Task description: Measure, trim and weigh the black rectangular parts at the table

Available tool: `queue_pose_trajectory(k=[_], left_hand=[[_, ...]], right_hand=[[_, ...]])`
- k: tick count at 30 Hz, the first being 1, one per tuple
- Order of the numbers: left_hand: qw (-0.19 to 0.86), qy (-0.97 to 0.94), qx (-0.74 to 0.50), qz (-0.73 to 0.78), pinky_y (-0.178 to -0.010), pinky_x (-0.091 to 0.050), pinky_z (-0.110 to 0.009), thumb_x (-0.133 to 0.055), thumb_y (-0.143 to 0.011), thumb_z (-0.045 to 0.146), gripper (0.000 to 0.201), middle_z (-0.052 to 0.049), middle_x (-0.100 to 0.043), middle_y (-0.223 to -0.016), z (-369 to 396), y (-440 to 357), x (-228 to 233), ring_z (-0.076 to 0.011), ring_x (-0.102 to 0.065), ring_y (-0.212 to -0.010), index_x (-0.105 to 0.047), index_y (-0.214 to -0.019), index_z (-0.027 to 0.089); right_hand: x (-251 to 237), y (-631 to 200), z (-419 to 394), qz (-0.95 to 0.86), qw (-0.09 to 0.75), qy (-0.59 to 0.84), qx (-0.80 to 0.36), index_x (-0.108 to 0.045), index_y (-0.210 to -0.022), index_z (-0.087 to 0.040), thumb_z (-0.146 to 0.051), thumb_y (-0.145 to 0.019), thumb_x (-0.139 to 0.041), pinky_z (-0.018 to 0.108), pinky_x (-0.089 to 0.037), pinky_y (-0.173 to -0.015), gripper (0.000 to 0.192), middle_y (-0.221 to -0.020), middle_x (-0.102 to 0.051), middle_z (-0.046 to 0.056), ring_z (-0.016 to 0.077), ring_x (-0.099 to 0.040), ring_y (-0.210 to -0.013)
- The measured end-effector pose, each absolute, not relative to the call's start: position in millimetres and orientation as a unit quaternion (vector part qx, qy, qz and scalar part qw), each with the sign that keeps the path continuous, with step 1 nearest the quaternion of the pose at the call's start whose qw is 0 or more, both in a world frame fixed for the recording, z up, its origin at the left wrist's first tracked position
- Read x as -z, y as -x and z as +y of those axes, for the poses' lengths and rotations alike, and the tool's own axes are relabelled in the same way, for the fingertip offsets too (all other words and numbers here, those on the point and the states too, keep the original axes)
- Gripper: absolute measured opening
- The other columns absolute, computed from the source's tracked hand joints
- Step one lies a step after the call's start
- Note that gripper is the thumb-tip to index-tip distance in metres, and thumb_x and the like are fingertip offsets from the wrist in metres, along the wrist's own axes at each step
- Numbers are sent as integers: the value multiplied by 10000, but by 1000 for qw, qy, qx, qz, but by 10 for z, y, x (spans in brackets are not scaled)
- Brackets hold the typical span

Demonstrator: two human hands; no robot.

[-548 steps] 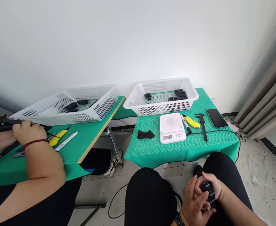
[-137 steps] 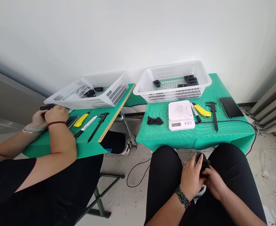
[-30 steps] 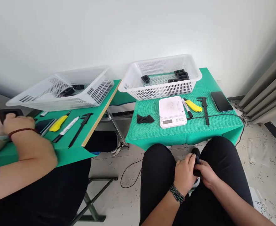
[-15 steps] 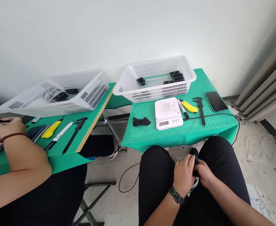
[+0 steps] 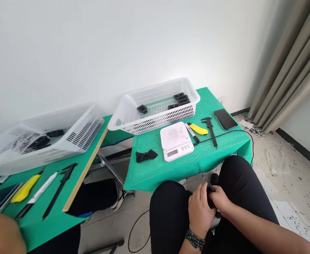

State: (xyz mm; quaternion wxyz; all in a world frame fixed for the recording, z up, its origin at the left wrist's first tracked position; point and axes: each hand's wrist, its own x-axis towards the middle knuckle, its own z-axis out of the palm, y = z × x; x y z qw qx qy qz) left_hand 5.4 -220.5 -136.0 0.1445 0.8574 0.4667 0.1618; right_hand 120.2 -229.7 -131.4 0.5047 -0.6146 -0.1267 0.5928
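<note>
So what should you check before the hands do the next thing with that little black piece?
1. Both hands on the piece: left hand and right hand close around the small black part over the lap. Ok.
2. Part's state: mostly hidden by fingers. Cannot tell.
3. Scale platform bare: ok.
4. Scale reading: too small. Cannot tell.
5. Caliper, yellow utility knife and marker lying beside the scale: ok.
6. White basket holds more black parts: ok.

Black trousers point(image 5: 168, 208), beaded bracelet point(image 5: 194, 239)
</note>
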Motion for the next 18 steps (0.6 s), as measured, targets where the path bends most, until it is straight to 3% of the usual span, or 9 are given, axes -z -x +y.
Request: queue_pose_trajectory(k=[7,13,18], left_hand=[[229,-854,-77,461,-1158,-455,-545,-590,-722,61,954,-109,-429,-1633,-2162,-105,1293,-358,-447,-1490,-321,-1610,283],[257,-850,-78,454,-1166,-429,-621,-610,-725,33,1054,-125,-287,-1710,-2303,-111,1159,-407,-351,-1543,-200,-1651,326],[301,-834,-106,450,-1185,-388,-668,-693,-741,77,1074,-138,-183,-1741,-2371,-92,1049,-439,-251,-1575,-194,-1653,345]], right_hand=[[1247,-1241,-2365,-101,519,602,-599,-609,-623,-206,-267,-569,-590,305,-447,-629,84,-566,-567,-15,167,-526,-591],[1168,-1255,-2432,-93,521,591,-609,-623,-644,-211,-315,-598,-650,316,-475,-652,116,-568,-584,-17,177,-552,-597],[1151,-1296,-2535,-41,525,578,-623,-672,-691,-203,-296,-548,-690,301,-448,-661,172,-622,-633,-7,190,-583,-669]])
